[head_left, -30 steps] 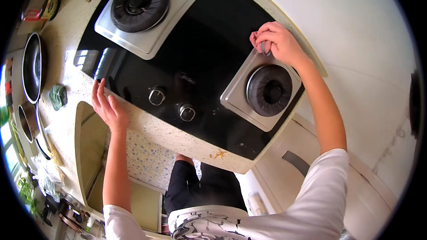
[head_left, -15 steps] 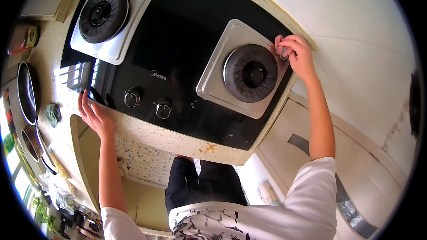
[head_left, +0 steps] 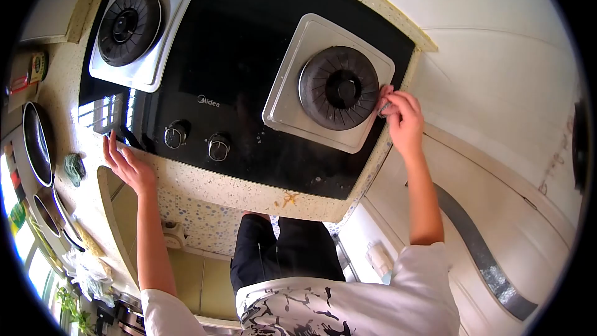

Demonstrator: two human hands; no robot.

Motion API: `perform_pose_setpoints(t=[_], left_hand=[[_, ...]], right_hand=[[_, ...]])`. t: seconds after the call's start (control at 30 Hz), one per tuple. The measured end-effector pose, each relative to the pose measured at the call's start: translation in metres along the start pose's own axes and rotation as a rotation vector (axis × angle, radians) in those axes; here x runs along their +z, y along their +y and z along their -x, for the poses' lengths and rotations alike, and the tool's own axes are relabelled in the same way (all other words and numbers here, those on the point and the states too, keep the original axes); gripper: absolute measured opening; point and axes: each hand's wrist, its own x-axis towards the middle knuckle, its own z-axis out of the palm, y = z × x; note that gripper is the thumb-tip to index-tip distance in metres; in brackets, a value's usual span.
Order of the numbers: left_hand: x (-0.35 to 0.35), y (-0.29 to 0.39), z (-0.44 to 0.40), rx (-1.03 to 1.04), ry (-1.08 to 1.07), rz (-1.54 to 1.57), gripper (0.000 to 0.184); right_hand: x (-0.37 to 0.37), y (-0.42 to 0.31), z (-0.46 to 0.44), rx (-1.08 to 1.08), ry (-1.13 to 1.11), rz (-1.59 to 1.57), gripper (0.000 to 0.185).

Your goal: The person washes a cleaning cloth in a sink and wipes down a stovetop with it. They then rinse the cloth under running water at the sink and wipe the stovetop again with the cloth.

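Note:
My right hand (head_left: 407, 123) is closed on a small pinkish cloth (head_left: 384, 101), pressing it at the right edge of the silver metal plate (head_left: 283, 109) under the right burner (head_left: 339, 87). Fingers hide much of the cloth. The burner's dark round cap is just left of it. On the left, my left hand (head_left: 132, 167) lies open with fingers spread at the front edge of the black glass cooktop (head_left: 239, 50), touching the speckled counter. Two control knobs (head_left: 176, 134) sit to the right of that hand.
A second burner (head_left: 129, 27) on its own metal plate stands at the far left. Pans (head_left: 38, 143), a dark green scrubber (head_left: 74, 169) and a plastic bag (head_left: 90, 270) lie along the left counter. A white wall (head_left: 497, 56) and cabinet doors (head_left: 497, 211) border the right side.
My right hand has brought the cloth down the right side of the metal plate, nearer to my body. My left hand stays at the cooktop's front edge. The view has shifted slightly.

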Motion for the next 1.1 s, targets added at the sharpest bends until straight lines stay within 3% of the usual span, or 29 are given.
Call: perform_pose_setpoints(t=[0.1,0.67,0.9,1.03,1.1], left_hand=[[0.000,-0.001,-0.001,0.021,0.001,0.006,0.050],[0.001,-0.007,-0.001,0.041,-0.018,0.009,0.050],[0.001,-0.005,-0.001,0.044,-0.003,0.009,0.051],[0.001,-0.005,-0.001,0.021,-0.004,0.008,0.051],[0.002,-0.004,-0.001,0.009,-0.005,0.010,0.051]], right_hand=[[0.011,-0.014,0.028,-0.128,0.072,0.180,0.033],[0.054,-0.101,0.131,0.026,0.077,0.102,0.040],[0.086,-0.148,0.127,0.056,0.085,0.072,0.043],[0.095,-0.177,0.110,0.011,0.042,-0.079,0.051],[0.090,-0.178,0.113,0.165,0.068,-0.301,0.051]])
